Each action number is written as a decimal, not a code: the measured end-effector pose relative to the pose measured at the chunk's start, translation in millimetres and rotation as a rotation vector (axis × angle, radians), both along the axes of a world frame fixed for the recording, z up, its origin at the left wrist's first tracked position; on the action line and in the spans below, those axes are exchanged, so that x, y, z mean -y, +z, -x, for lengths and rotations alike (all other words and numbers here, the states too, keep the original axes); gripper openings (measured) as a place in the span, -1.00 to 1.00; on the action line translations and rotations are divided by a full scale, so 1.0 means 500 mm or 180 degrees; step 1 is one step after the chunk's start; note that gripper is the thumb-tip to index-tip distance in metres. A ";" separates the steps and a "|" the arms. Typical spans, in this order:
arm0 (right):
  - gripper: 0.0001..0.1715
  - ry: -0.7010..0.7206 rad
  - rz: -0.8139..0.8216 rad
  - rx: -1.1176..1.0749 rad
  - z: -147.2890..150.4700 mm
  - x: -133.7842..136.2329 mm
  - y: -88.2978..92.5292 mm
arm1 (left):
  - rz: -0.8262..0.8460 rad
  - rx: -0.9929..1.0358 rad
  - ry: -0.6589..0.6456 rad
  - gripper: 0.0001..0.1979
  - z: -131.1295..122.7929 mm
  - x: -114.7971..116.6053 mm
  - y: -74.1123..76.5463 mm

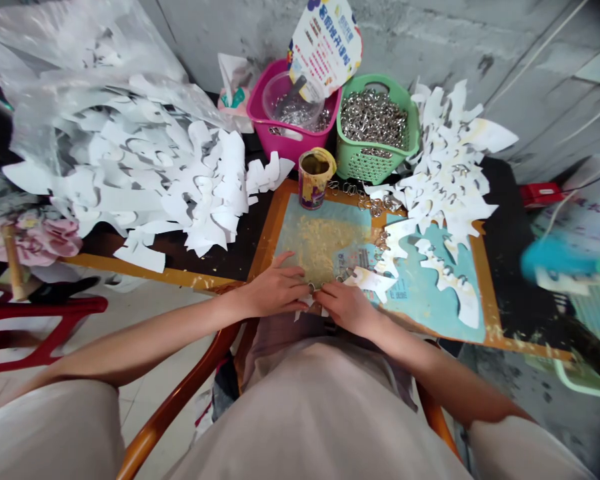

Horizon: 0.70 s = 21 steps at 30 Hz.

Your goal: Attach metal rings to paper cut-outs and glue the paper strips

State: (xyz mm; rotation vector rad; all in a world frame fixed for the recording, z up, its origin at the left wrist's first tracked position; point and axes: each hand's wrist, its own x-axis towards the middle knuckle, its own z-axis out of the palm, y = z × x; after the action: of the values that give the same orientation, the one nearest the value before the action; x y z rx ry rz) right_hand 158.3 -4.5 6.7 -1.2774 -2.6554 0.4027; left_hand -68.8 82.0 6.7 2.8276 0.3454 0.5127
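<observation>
My left hand (275,288) and my right hand (347,308) meet low over a wooden-framed board (275,227) with a pale blue sheet. Between my fingertips is a small metal ring (311,287), and a white paper cutout (307,305) sits just below it. The fingers hide most of both, so the exact grip is hard to see. To the right, a long white cutout (450,287) with rings attached lies on the board. Loose metal rings (367,199) lie along the board's far edge, beside a paper-wrapped cup (314,177).
A green basket of metal rings (375,127) and a pink tub (275,127) holding a clear bowl of rings stand behind the board. Heaps of white paper cutouts (145,180) rise at the left and far right. A concrete wall stands behind. A red stool is at lower left.
</observation>
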 end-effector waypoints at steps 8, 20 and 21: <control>-0.81 0.0182 0.0118 0.0115 -0.006 -0.017 0.015 | -0.0236 -0.0230 -0.0151 -0.70 -0.017 0.007 0.028; -0.80 -0.0110 -0.0228 -0.0158 -0.011 0.019 0.025 | -0.1008 -0.0362 0.0177 -0.73 0.034 0.086 -0.018; -0.78 -0.0379 -0.0216 -0.0434 -0.009 0.016 0.026 | -0.1014 -0.0362 0.0302 -0.72 0.036 0.094 -0.025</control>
State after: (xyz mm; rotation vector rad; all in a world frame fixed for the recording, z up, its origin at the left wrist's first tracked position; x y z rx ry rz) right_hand 162.7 -12.4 19.8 -1.3294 -2.4455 0.3656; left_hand -86.7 35.1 -5.7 3.1698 0.4585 0.4629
